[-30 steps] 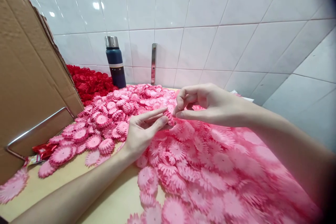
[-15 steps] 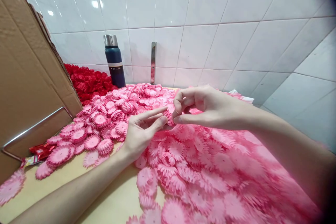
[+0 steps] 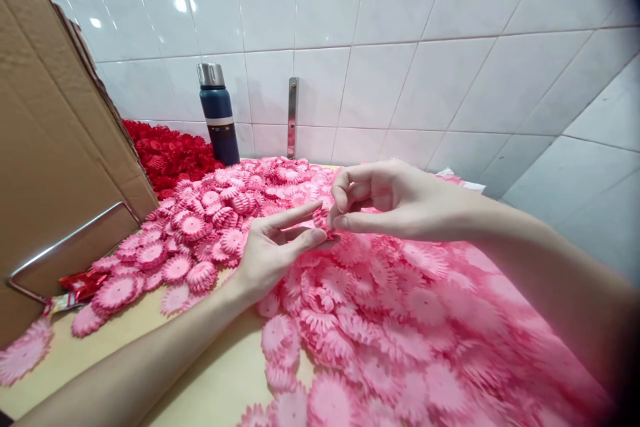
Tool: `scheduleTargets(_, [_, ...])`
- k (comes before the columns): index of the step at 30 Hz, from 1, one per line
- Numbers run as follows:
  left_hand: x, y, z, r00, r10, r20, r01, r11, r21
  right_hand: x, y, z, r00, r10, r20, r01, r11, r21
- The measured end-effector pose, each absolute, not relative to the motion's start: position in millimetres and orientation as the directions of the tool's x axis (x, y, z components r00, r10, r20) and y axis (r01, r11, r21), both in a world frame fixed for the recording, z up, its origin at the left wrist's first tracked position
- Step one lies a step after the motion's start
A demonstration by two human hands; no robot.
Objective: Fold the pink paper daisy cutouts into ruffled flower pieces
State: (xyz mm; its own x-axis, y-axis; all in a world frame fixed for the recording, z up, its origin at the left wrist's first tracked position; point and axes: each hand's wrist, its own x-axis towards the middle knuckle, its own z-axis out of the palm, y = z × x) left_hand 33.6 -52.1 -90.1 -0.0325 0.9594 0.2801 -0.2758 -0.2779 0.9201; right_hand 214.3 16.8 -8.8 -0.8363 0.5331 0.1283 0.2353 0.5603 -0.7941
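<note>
Above the heap, my left hand [image 3: 277, 243] pinches a small pink fabric flower piece [image 3: 321, 215] with curled, scalloped petals between thumb and fingers. My right hand [image 3: 377, 199] comes in from the right, its thumb and forefinger pressed together at the same piece's right edge. Its other fingers are curled in. Below and around both hands spreads a large pile of pink petal discs [image 3: 345, 280], many with a small dark hole in the middle. The fingertips hide part of the held piece.
A dark blue bottle [image 3: 220, 113] with a steel cap stands at the back by the tiled wall [image 3: 390, 7]. Red petal pieces [image 3: 173, 153] lie beside it. At the left are a cardboard box [image 3: 55, 93], a bent metal rod [image 3: 70, 240] and a red wrapper [image 3: 83, 285].
Both hands stay in nearly the same place around the flower piece. My left thumb and fingers have moved slightly to the right, and the view has shifted a little.
</note>
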Motion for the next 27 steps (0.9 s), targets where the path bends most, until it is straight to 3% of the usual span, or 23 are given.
scheduleTargets(27, [33.2,-52.4,-91.0,0.021,0.956,0.293,-0.333,-0.270,0.904,214.3,16.7,-8.6,-0.862,0.494,0.112,0.194,0.527,-0.828])
